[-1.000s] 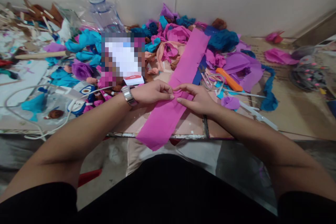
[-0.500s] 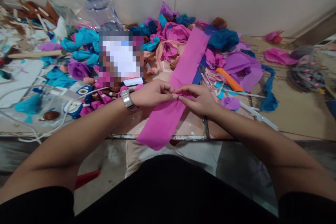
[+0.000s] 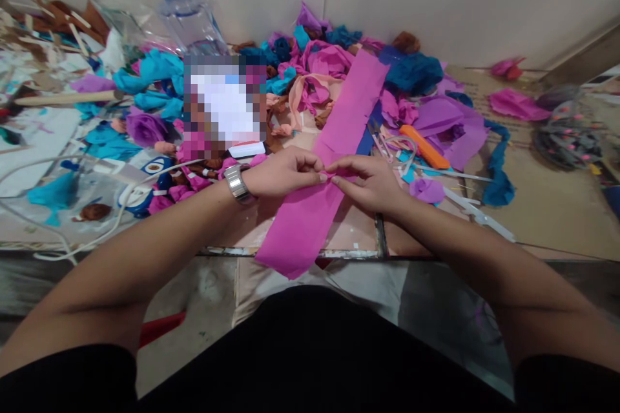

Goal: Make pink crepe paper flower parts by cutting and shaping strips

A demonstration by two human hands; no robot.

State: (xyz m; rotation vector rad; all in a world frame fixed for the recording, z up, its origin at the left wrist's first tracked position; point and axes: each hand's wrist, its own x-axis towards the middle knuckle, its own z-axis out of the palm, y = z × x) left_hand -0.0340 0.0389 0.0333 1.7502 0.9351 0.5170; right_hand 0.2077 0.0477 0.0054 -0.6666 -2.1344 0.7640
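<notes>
A long strip of pink crepe paper (image 3: pixel 334 142) lies across the table from the far middle to the near edge, where its end hangs over. My left hand (image 3: pixel 281 173), with a metal watch on the wrist, and my right hand (image 3: pixel 371 184) meet over the strip's middle. Both pinch the paper between thumb and fingertips at the same spot, and the paper is puckered there.
Crumpled scraps of blue, purple and pink paper (image 3: pixel 411 74) cover the far side of the table. An orange cutter (image 3: pixel 423 147) and scissors (image 3: pixel 385 145) lie to the right. A water bottle (image 3: pixel 186 10) and white cables (image 3: pixel 111 222) are on the left. A dark bag (image 3: pixel 569 135) sits far right.
My fingertips have closed together on the strip and bunched it slightly. The hands have stayed in nearly the same place.
</notes>
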